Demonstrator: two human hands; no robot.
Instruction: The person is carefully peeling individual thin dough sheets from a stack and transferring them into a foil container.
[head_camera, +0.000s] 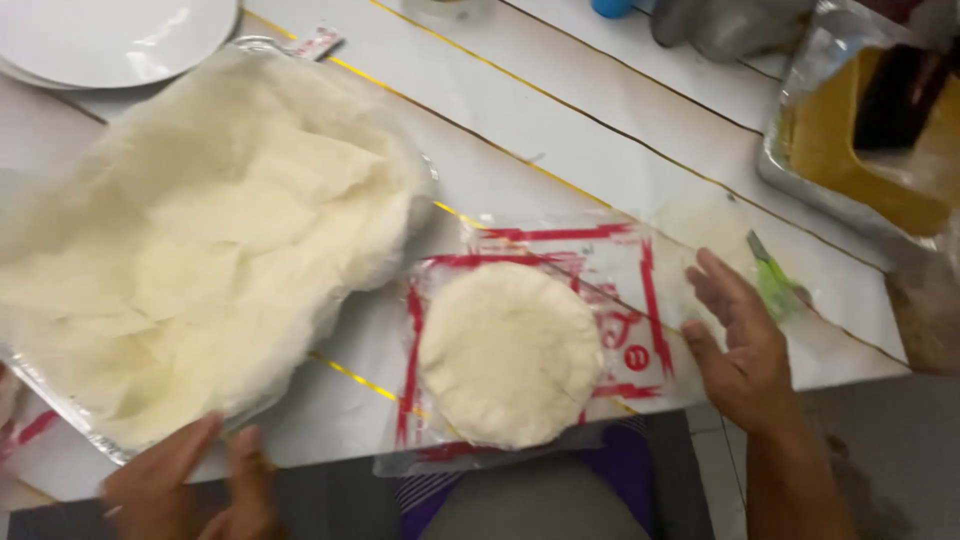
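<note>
White dough disc (510, 352) sits on plastic wrap (620, 270); right hand (740, 345), fingers spread, rests at three o'clock, left hand (190, 485) steadies the big dough tray (60, 405).

White plates (110, 38) stacked top left, a green-handled tool (775, 280) lying on the white table (600, 130) with gold lines, and a foil-lined tray (850, 190) at top right.
</note>
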